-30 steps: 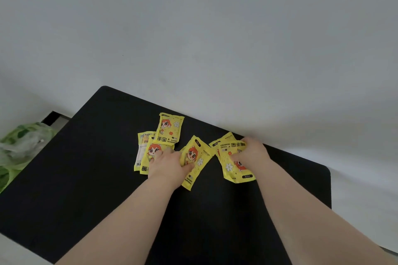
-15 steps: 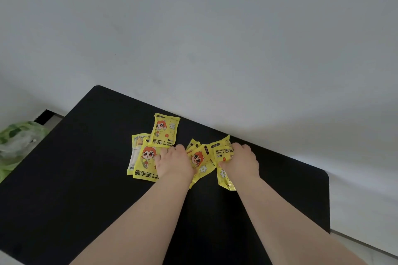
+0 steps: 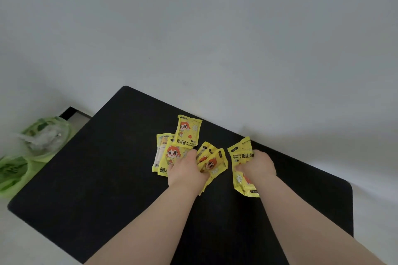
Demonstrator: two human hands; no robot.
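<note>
The person's left hand (image 3: 187, 170) is curling its fingers round two fanned packets (image 3: 212, 164) of hand warmers, seemingly gathering them into one bunch. At its three o'clock, the right hand (image 3: 257, 165) is gripping a single packet (image 3: 240, 154), fingers curled over its middle, low on the black table (image 3: 107, 178), probably to add it. Loose packets (image 3: 187, 130) are lying at the left hand's eleven o'clock, not yet collected. Farther off, at nine o'clock, a green bag (image 3: 43, 135) is sitting beside the table.

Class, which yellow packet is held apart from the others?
The packet on the right, print upside down, held by the right grip; the other packets cluster at the left grip.
</note>
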